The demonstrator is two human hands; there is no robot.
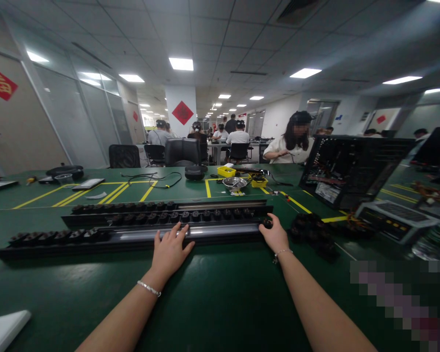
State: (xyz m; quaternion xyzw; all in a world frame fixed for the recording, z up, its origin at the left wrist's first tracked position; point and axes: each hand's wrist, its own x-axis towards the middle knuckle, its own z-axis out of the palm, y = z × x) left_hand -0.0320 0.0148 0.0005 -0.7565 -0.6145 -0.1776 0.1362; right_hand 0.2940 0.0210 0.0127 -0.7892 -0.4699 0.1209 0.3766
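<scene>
Three long black rails lie across the green table, each carrying rows of small black round parts. My left hand point(170, 249) rests flat, fingers spread, on the bare shiny stretch of the nearest rail point(220, 230). My right hand point(275, 234) is at that rail's right end, fingers closed on a small black round part point(267, 223). The middle rail point(161, 217) and far rail point(220, 205) lie just beyond. A loose heap of the same black parts point(315, 232) sits to the right of my right hand.
An open black computer case point(352, 168) stands at the right with a grey device point(396, 220) before it. Yellow bins point(226, 171), a metal bowl point(234, 183) and cables point(150, 178) lie farther back. A person in white sits beyond; others work at distant tables. A white object point(3, 330) is bottom left.
</scene>
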